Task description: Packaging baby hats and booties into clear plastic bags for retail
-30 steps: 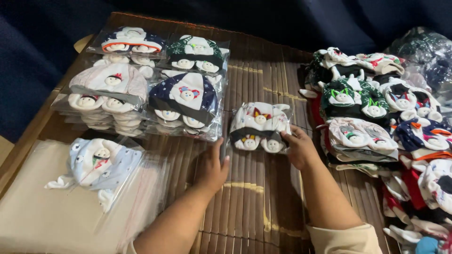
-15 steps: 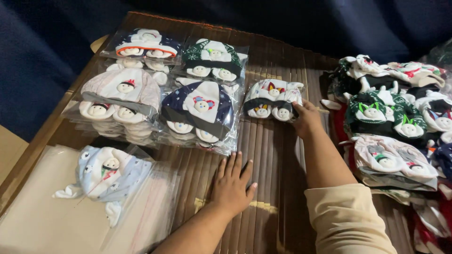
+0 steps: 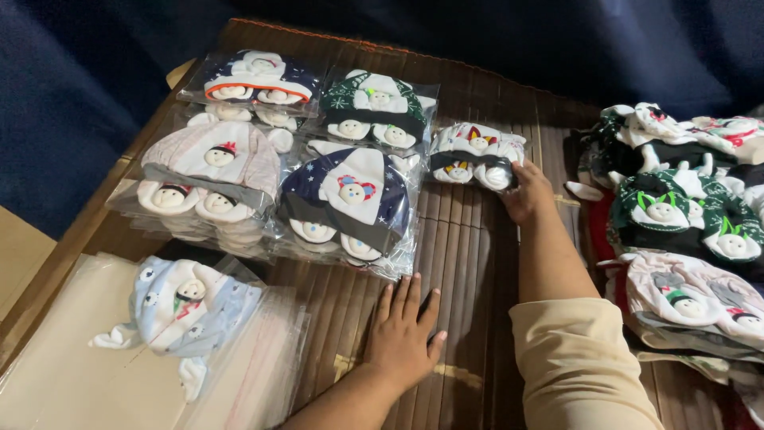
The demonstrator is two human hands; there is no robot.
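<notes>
Since half a second ago the right hand (image 3: 525, 189) has kept its hold on the white cap pack (image 3: 476, 155) at nearly the same spot beside the stacks, while the left hand (image 3: 403, 333) has stayed flat on the desk (image 3: 469, 263). The right hand's fingers curl around the pack's right end, thumb below, closed on it; the left hand is open, fingers spread, holding nothing. The white pack lies on the slatted desk, far from the body, its long axis running left to right, just beside the green cap pack (image 3: 378, 107) and the navy cap pack (image 3: 350, 199), apart from or barely touching them; I cannot tell which. It sits straight ahead of the right hand, which is much the nearer. Bare desk lies open below the pack and between the arms; the loose cap pile (image 3: 684, 215) crowds the right side, and the empty bags (image 3: 72, 374) the lower left.
</notes>
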